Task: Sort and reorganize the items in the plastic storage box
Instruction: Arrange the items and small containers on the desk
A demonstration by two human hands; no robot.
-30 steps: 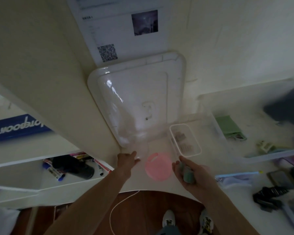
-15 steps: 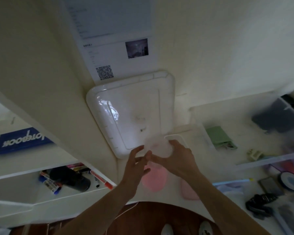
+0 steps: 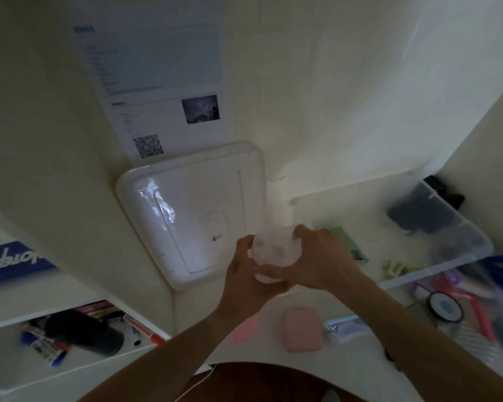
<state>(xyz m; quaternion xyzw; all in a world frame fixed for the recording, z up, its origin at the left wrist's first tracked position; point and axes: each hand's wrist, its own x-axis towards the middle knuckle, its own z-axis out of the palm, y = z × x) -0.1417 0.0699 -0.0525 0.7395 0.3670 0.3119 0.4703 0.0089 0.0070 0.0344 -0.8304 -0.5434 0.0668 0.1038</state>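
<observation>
The left hand point(image 3: 244, 274) and the right hand point(image 3: 317, 262) were close together, and both held a small see-through tub point(image 3: 273, 255) between them, with the fingers curled round its sides. The tub was up in the air, just left of the big plastic storage box point(image 3: 476, 253). Something pinkish showed through the tub, but it was too blurry to tell what. The storage box stood open on the tabletop point(image 3: 346, 372), and its lid point(image 3: 192, 216) leaned against the wall to the left of the box. Inside the box there were only a few things: a green flat thing point(image 3: 353, 245), a little pale clip point(image 3: 394, 268) and a dark pouch point(image 3: 421, 216) at the far end. Many things lay outside, in front of the box: a pink case point(image 3: 302, 329), a pink round thing point(image 3: 244, 329), a blue-edged bag point(image 3: 346, 327) and a heap of odds and ends point(image 3: 459, 303). So the job looked about half done. The box seemed mostly emptied, and the things in front of it probably needed sorting and putting back in. The small tub was likely one of the next to go in.
</observation>
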